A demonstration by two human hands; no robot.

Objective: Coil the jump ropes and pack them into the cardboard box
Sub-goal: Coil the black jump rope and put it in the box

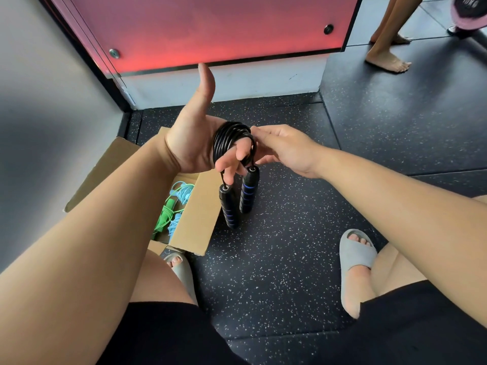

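Observation:
A black jump rope [228, 135] is wound in several loops around the fingers of my left hand [195, 138], whose thumb points up. Its two black handles with blue rings [238, 198] hang down below the fingers, above the floor. My right hand [284, 148] touches the coil from the right side with its fingertips on the loops. The open cardboard box [195, 219] stands on the floor under my left forearm. Inside it lie a green rope [164, 217] and a light blue rope [181, 192], partly hidden by my arm.
Dark speckled rubber floor [276, 272] lies all around. My feet in grey slides [355, 256] flank the spot. A red panel with a white base [224, 80] stands straight ahead, a grey wall on the left. Another person's bare feet [387, 61] are at the top right.

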